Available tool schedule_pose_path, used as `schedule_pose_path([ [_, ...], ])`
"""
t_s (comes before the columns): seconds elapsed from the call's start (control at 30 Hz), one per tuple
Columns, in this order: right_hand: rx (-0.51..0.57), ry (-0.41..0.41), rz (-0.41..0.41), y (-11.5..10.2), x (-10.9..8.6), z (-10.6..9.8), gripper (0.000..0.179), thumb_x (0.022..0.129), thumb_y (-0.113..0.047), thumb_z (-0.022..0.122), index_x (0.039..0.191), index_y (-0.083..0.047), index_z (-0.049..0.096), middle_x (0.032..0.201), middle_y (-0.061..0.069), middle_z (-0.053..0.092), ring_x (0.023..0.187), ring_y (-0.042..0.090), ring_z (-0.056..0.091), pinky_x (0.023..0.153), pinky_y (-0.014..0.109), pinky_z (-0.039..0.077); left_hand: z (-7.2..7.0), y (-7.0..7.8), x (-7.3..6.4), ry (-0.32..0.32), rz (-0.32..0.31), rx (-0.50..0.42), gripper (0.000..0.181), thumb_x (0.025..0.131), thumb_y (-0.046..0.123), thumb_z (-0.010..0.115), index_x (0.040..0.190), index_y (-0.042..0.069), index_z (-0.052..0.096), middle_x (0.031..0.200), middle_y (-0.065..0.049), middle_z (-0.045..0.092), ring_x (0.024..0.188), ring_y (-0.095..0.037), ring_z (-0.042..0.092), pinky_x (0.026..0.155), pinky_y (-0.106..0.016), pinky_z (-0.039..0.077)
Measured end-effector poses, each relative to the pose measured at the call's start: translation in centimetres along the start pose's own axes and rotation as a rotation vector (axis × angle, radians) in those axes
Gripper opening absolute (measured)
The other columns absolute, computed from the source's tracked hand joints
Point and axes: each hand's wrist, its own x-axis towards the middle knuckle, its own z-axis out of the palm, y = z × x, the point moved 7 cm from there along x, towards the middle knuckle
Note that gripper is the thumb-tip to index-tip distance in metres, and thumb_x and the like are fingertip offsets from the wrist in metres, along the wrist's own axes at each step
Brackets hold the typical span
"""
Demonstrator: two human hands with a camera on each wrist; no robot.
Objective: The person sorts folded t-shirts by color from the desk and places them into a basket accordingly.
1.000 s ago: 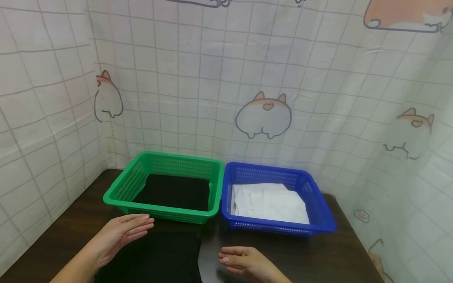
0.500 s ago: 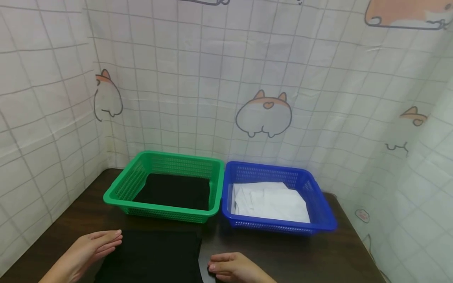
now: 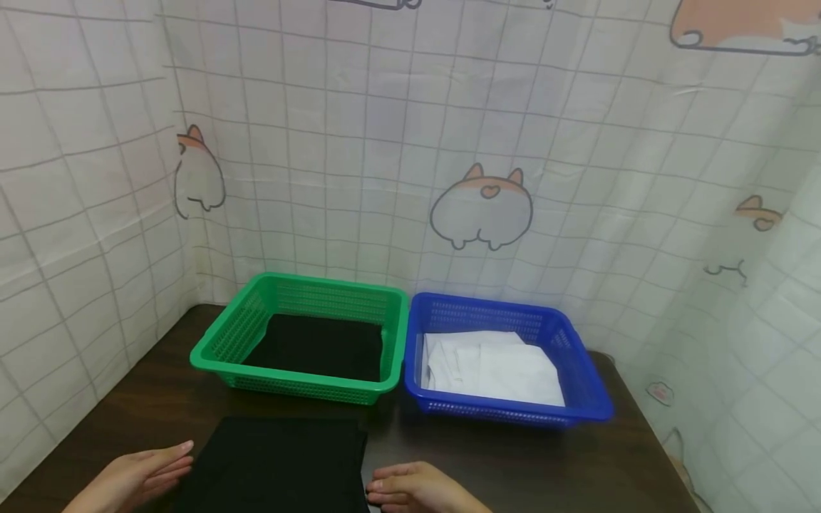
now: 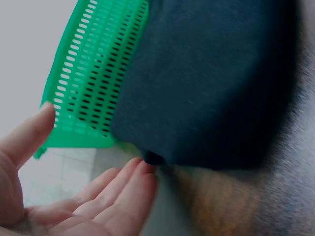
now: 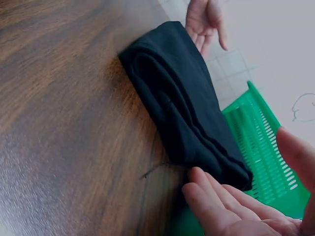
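Observation:
A folded black cloth (image 3: pixel 276 463) lies on the dark wooden table at the front, its layered fold edges facing right in the right wrist view. To its left is my left hand (image 3: pixel 137 477), fingers extended and thumb apart; in the left wrist view the fingertips (image 4: pixel 145 169) are right at the cloth's edge. On the opposite side, my right hand (image 3: pixel 420 488) has its fingertips close to the folded edge. The right wrist view shows those fingers (image 5: pixel 216 196) stretched beside the cloth's near corner, the thumb held off.
Behind the cloth stands a green basket (image 3: pixel 291 376) with black folded fabric (image 3: pixel 321 345) inside. A blue basket (image 3: pixel 507 407) adjoins it on the right, holding white folded cloth (image 3: pixel 500 370). A gridded curtain (image 3: pixel 346 178) with dog drawings hangs behind and at the sides.
My left hand has moved left and toward me, from above the black cloth to its left side. My right hand has shifted left to the cloth's right edge. The baskets stay put.

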Motion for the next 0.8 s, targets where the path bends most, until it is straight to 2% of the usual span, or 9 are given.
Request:
schedule_pose_path([
  [0.1, 0.035, 0.021, 0.047, 0.6, 0.1, -0.1, 0.041, 0.095, -0.023, 0.052, 0.126, 0.002, 0.053, 0.122, 0.016, 0.061, 0.113, 0.024, 0.059, 0.097, 0.039, 0.047, 0.2, -0.8, 0.2, 0.042, -0.056, -0.04, 0.078, 0.099, 0.042, 0.039, 0.135, -0.024, 0.016, 0.134, -0.029, 0.046, 0.114, -0.032, 0.056, 0.091, -0.044, 0.048],
  [0.13, 0.041, 0.029, 0.061, 0.8, 0.1, -0.1, 0.042, 0.093, -0.025, 0.055, 0.126, 0.001, 0.054, 0.121, 0.014, 0.062, 0.112, 0.023, 0.059, 0.096, 0.039, 0.047, 0.0, -1.1, 0.2, 0.129, -0.109, -0.079, 0.082, 0.097, 0.049, 0.039, 0.135, -0.022, 0.022, 0.131, -0.037, 0.043, 0.11, -0.039, 0.056, 0.088, -0.047, 0.048],
  [0.2, 0.052, 0.041, 0.081, 1.1, 0.3, -0.1, 0.044, 0.091, -0.03, 0.059, 0.124, -0.001, 0.056, 0.12, 0.012, 0.063, 0.111, 0.022, 0.06, 0.096, 0.038, 0.048, -0.1, -1.5, 0.3, 0.178, -0.144, -0.084, 0.086, 0.095, 0.052, 0.041, 0.134, -0.023, 0.023, 0.129, -0.037, 0.044, 0.108, -0.039, 0.058, 0.087, -0.047, 0.049],
  [0.4, 0.06, 0.062, 0.117, 1.4, 0.5, 0.0, 0.049, 0.085, -0.037, 0.065, 0.122, -0.005, 0.059, 0.118, 0.011, 0.064, 0.107, 0.02, 0.062, 0.095, 0.04, 0.048, 0.0, -1.8, 0.6, 0.167, -0.139, -0.079, 0.082, 0.095, 0.05, 0.041, 0.135, -0.02, 0.026, 0.133, -0.035, 0.041, 0.112, -0.042, 0.054, 0.089, -0.048, 0.047],
  [0.5, 0.055, 0.032, 0.08, 1.1, 0.7, 0.2, 0.049, 0.088, -0.034, 0.062, 0.125, -0.001, 0.056, 0.123, 0.015, 0.06, 0.113, 0.023, 0.059, 0.099, 0.041, 0.045, 0.0, -1.8, 0.8, 0.157, -0.13, -0.084, 0.079, 0.095, 0.048, 0.042, 0.136, -0.018, 0.027, 0.137, -0.036, 0.035, 0.118, -0.049, 0.044, 0.089, -0.048, 0.047],
  [0.53, 0.061, 0.028, 0.079, 1.0, 0.8, 0.3, 0.049, 0.089, -0.034, 0.061, 0.125, -0.001, 0.056, 0.124, 0.015, 0.06, 0.113, 0.023, 0.058, 0.1, 0.041, 0.044, 0.1, -1.8, 0.8, 0.145, -0.122, -0.101, 0.077, 0.096, 0.047, 0.042, 0.135, -0.018, 0.029, 0.135, -0.036, 0.038, 0.117, -0.048, 0.046, 0.088, -0.048, 0.047],
  [0.6, 0.099, 0.012, 0.085, 1.1, 0.9, 0.5, 0.049, 0.09, -0.033, 0.06, 0.127, -0.001, 0.055, 0.126, 0.016, 0.058, 0.115, 0.023, 0.057, 0.101, 0.04, 0.043, 0.8, -1.6, 1.0, 0.033, -0.085, -0.185, 0.07, 0.098, 0.044, 0.037, 0.137, -0.015, 0.031, 0.132, -0.03, 0.046, 0.117, -0.044, 0.048, 0.091, -0.05, 0.045],
  [0.73, 0.198, 0.001, 0.124, 1.5, 1.0, 0.8, 0.049, 0.09, -0.031, 0.06, 0.128, -0.002, 0.053, 0.126, 0.015, 0.058, 0.114, 0.022, 0.058, 0.101, 0.039, 0.043, 3.2, -0.5, 0.9, -0.314, 0.002, -0.407, 0.054, 0.103, 0.035, 0.02, 0.138, 0.0, 0.04, 0.132, -0.007, 0.053, 0.12, -0.027, 0.051, 0.103, -0.051, 0.038],
  [0.8, 0.237, -0.009, 0.132, 1.5, 1.1, 1.0, 0.048, 0.09, -0.03, 0.06, 0.129, -0.002, 0.052, 0.126, 0.016, 0.058, 0.115, 0.022, 0.057, 0.102, 0.038, 0.043, 3.9, -0.3, 0.9, -0.397, 0.015, -0.448, 0.053, 0.104, 0.034, 0.015, 0.135, 0.005, 0.046, 0.131, -0.004, 0.053, 0.121, -0.026, 0.05, 0.105, -0.048, 0.037],
])
